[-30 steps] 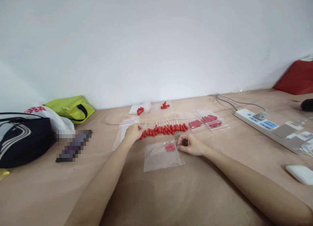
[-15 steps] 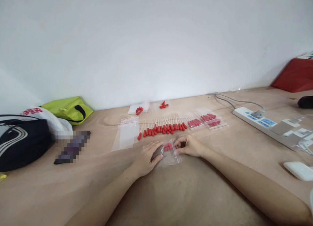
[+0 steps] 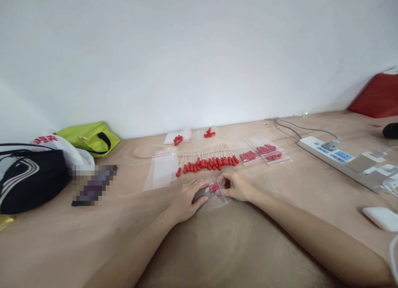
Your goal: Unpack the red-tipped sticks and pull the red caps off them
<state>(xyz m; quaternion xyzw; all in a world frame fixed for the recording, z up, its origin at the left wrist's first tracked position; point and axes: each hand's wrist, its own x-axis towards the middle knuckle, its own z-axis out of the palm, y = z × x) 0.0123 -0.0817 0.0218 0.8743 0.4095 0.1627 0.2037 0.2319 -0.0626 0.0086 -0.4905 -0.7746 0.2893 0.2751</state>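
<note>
Flat on the table in front of me lies a clear zip bag (image 3: pixel 217 202) with a few red dropper bulbs (image 3: pixel 214 187) inside. My left hand (image 3: pixel 190 198) rests over the bag's left side, thumb and fingers apart. At the right side, my right hand (image 3: pixel 234 186) has its fingers closed in a pinch on the bag, close to the bulbs. Just beyond my hands, a row of droppers with red bulbs (image 3: pixel 211 162) and thin pale stems lies with the stems pointing away.
Empty zip bags (image 3: pixel 163 172) lie left of the row. Filled bags (image 3: pixel 269 152) lie right of it, and loose red pieces (image 3: pixel 178 140) lie on bags near the wall. A power strip (image 3: pixel 326 153) stands right; a black bag (image 3: pixel 34 182) and a green pouch (image 3: pixel 90 138) sit left.
My right hand has moved slightly left, and its fingers now reach over the bag's right part against the red bulbs. My left hand has stayed nearly still.
</note>
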